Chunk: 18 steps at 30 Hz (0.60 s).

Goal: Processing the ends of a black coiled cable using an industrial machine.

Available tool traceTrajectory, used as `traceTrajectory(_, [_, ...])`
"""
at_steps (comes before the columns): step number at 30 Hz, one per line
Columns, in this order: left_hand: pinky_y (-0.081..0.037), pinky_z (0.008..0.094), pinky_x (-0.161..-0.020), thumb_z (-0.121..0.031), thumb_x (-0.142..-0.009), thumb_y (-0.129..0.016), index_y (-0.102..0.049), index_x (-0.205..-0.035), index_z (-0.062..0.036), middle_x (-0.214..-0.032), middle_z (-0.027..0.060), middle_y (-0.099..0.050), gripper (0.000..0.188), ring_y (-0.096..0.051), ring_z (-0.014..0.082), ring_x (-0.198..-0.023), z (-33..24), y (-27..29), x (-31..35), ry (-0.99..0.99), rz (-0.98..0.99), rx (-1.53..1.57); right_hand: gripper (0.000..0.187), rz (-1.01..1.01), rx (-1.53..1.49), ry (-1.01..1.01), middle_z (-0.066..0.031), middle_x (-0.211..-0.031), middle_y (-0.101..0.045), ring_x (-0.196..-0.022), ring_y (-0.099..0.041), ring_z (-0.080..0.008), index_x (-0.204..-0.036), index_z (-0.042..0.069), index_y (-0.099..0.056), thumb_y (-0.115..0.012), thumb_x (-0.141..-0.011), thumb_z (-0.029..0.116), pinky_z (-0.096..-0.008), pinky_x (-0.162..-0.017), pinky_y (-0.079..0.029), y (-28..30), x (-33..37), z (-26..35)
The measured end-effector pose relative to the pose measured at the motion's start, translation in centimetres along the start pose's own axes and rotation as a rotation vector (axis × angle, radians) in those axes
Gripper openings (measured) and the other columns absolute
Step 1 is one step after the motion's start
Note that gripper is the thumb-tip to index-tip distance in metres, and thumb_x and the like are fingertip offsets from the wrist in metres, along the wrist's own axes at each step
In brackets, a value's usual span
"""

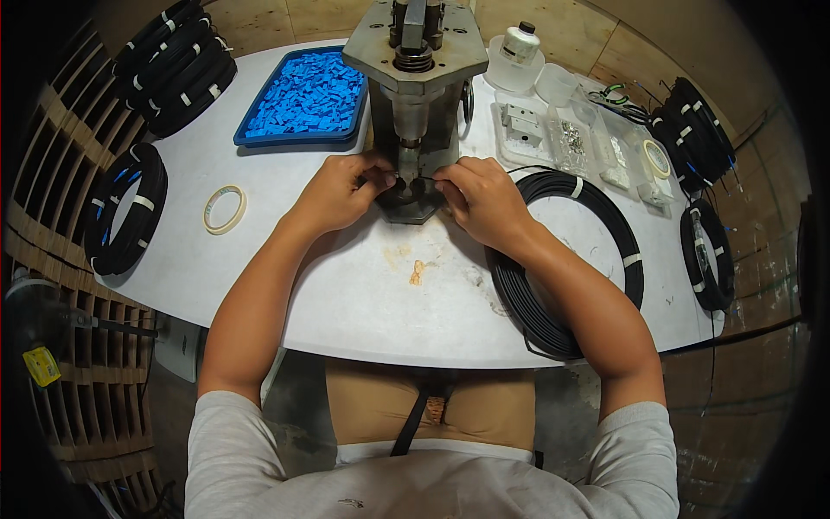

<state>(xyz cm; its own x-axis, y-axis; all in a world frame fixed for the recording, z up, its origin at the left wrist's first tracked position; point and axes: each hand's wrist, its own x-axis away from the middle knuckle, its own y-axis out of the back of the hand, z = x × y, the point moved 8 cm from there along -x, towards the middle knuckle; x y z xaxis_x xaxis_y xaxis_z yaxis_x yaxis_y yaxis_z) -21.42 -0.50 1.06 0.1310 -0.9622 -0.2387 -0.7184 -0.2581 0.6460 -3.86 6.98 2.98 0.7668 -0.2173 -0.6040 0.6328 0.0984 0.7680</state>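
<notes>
Left hand, right hand: fingers curled beside metal press; contents unclear.

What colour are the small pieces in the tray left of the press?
Bright blue: the small pieces show best in the head view, filling the dark blue tray.

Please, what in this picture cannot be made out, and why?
All in the head view:
Left hand and right hand: what, if anything, they pinch is too small to tell.
Press: its top is cut off by the upper picture edge.
Large black cable coil: partly hidden by the right forearm.
Small silvery pieces: too small to tell what each one is.
</notes>
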Motion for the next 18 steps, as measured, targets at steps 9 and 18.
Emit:
traceTrajectory(9, [-0.056, 0.0336, -0.084, -0.001, -0.091, -0.067, -0.071, -0.107, 0.0036, -0.09, 0.015, -0.076, 0.017, -0.073, 0.0199, -0.085, 0.05, 0.02, 0.11, -0.021, -0.015, 0.02, 0.008, -0.015, 0.003, 0.007, -0.0076, -0.085, -0.067, -0.081, -0.067, -0.0299, -0.096, 0.007, -0.072, -0.074, -0.089, 0.009, -0.0411, -0.078, -0.051, 0.2, -0.04, 0.22])
traceTrajectory(18, [-0.056, 0.034, -0.083, -0.001, -0.092, -0.069, -0.071, -0.106, 0.0041, -0.087, 0.0133, -0.074, 0.016, -0.073, 0.0197, -0.084, -0.21, 0.14, 0.17, -0.009, -0.033, 0.028, 0.008, -0.02, 0.004, 0.008, -0.0076, -0.085, -0.067, -0.081, -0.067, -0.0298, -0.096, 0.007, -0.072, -0.075, -0.089, 0.01, -0.0411, -0.078, -0.051, 0.17, 0.0, 0.21])
